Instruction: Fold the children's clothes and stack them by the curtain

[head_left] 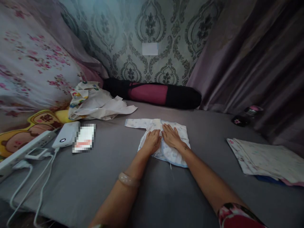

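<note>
A small white baby shirt point(180, 130) with a pale print and light blue trim lies spread on the grey bed sheet point(106, 177). One sleeve stretches out to the left; on the right side no sleeve shows spread out. My left hand point(152, 141) rests flat on the shirt's front, just left of its middle. Beside it, my right hand point(171, 136) lies flat on the chest with fingers extended toward the collar. A thin white tie hangs from the lower hem. Both palms hide part of the fabric.
To the left lie a power strip point(28, 148), a white power bank point(67, 134) with cables, and a blurred card point(84, 138). Crumpled cloth point(99, 103) and a black-and-maroon long bag point(148, 94) lie behind. Folded clothes point(268, 158) and a dark container point(240, 120) are right.
</note>
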A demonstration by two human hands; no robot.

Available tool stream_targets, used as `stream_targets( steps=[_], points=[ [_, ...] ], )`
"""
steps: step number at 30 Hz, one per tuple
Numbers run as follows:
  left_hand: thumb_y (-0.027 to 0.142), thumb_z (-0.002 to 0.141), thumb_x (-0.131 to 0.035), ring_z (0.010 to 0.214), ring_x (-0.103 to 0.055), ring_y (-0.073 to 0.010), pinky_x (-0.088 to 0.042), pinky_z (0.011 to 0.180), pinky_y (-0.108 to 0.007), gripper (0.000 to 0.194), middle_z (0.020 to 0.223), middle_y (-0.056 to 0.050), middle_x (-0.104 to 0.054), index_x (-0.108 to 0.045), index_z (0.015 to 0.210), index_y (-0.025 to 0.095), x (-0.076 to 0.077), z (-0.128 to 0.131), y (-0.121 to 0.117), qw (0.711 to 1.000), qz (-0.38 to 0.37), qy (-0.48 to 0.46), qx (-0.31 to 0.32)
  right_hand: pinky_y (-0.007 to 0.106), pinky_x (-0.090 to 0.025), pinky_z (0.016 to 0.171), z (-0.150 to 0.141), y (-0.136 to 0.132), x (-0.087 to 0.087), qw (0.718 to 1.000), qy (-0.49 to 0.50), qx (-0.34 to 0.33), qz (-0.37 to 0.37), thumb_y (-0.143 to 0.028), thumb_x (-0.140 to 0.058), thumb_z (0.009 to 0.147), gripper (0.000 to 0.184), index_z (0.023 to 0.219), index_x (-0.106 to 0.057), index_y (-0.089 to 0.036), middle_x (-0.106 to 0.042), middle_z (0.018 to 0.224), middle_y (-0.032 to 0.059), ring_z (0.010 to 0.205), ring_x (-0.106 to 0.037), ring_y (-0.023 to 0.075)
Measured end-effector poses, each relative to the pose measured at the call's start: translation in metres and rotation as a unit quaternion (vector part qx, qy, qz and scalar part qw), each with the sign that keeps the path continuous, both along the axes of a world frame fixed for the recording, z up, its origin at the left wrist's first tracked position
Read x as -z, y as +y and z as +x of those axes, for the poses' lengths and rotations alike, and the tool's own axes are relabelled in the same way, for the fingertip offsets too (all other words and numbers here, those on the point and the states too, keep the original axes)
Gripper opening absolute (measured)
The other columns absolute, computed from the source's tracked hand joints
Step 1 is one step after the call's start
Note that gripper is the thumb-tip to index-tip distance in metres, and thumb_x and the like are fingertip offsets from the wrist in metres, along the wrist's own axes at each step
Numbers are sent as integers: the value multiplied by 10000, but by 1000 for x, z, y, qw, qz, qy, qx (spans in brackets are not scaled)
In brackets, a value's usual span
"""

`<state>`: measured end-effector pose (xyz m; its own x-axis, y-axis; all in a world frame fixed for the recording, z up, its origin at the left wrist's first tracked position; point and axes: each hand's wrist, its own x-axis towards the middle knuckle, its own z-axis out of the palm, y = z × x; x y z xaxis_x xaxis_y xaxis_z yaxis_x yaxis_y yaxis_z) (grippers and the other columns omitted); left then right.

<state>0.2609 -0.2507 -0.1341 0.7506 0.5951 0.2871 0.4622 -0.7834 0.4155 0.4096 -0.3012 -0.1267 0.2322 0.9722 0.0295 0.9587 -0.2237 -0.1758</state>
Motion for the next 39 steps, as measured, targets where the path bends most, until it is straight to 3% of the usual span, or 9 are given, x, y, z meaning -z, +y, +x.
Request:
stream_targets(
  steps=[10,15,18,29,36,39],
  points=[
    [234,932,-369,1224,-503,-221,-360,1064,-429,370,1311,-139,-546,-429,1289,154,3,-2,5,1000,4,-7,9,444,-43,1154,7,0,-7,996,75,-3,-40,-468,-85,967,643,1510,-180,-137,-140,1574,66,1446,-74,195],
    [243,928,-388,1227,-504,-235,-365,1066,-439,378,1307,-146,-551,-429,1290,144,15,-1,12,999,16,-32,9,439,-2,1149,16,-7,-4,994,33,107,11,-478,-93,963,688,1495,-194,-52,-149,1565,138,1446,-63,234],
    [254,928,-397,1199,-526,-240,-388,1046,-446,372,1286,-150,-566,-437,1283,152,22,-1,15,998,31,-48,18,438,-38,1147,18,-10,4,989,10,145,26,-485,-138,959,718,1468,-231,13,-188,1545,193,1436,-112,271],
    [269,921,-409,1164,-555,-247,-435,1007,-447,357,1246,-143,-586,-456,1261,172,27,-1,18,996,57,-63,32,435,-31,1146,19,-11,10,988,16,152,31,-506,-124,958,717,1474,-240,-22,-194,1547,178,1437,-111,259],
    [256,914,-412,1142,-560,-244,-444,993,-423,341,1204,-148,-595,-457,1236,151,25,-2,18,995,63,-68,34,449,-68,1146,27,-12,1,989,42,139,0,-486,-138,956,716,1470,-234,3,-190,1547,183,1433,-128,276],
    [267,916,-411,1129,-563,-244,-455,982,-414,340,1186,-143,-596,-448,1235,157,24,-3,19,994,69,-76,33,457,-68,1144,36,-17,-2,985,13,174,12,-473,-148,956,709,1464,-242,13,-222,1535,196,1425,-152,285]
  ],
)
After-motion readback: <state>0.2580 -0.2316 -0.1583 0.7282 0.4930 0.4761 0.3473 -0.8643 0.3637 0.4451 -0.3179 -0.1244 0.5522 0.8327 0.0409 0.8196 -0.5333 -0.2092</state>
